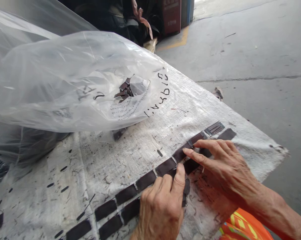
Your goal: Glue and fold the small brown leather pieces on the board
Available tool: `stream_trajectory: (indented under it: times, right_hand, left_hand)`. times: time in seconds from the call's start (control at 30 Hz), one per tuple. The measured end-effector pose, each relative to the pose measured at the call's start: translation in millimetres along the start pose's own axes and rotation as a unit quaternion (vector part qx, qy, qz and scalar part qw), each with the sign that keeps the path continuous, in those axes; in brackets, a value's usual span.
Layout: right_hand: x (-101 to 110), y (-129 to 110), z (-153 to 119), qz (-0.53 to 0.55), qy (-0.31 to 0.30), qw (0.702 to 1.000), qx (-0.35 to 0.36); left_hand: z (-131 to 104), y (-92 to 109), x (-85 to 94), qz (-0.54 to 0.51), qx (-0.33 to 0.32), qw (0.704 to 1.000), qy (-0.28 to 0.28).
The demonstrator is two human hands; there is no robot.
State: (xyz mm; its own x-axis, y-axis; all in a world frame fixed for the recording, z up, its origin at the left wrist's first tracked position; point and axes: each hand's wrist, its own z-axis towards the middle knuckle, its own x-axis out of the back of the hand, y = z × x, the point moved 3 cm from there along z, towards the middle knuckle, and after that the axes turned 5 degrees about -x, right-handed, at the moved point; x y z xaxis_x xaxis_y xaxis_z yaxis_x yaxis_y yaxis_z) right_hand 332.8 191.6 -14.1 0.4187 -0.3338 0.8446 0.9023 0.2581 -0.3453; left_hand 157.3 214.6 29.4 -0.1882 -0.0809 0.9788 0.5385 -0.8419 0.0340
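Two rows of dark rectangular pieces (146,180) run diagonally over a stained white cloth (130,156). My left hand (162,203) rests over the rows, its index finger stretched toward the gap between two pieces and the other fingers curled; whether it grips anything is hidden. My right hand (215,160) has its fingers apart, with fingertips touching a dark piece (180,153) in the upper row. Beyond it, a piece with raised strips (214,128) and a plain dark piece (227,134) lie at the row's far end.
A clear plastic bag (53,76) with dark scraps (125,90) inside covers the back left. The cloth's edge slants to a corner at the right, beside grey floor (252,60). A dark red box (171,16) stands behind.
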Motion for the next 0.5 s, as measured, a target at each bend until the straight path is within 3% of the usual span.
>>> stream_trajectory:
  times: [0.2, 0.5]
  right_hand:
    - [6.1, -6.7, -3.7, 0.014, 0.03, 0.999, 0.007]
    - [0.2, -16.9, 3.9, 0.019, 0.005, 0.999, 0.035]
  left_hand:
    - [1.1, 2.6, 0.1, 0.012, 0.014, 1.0, -0.003]
    - [1.3, 4.4, 8.4, 0.009, 0.013, 1.0, -0.013]
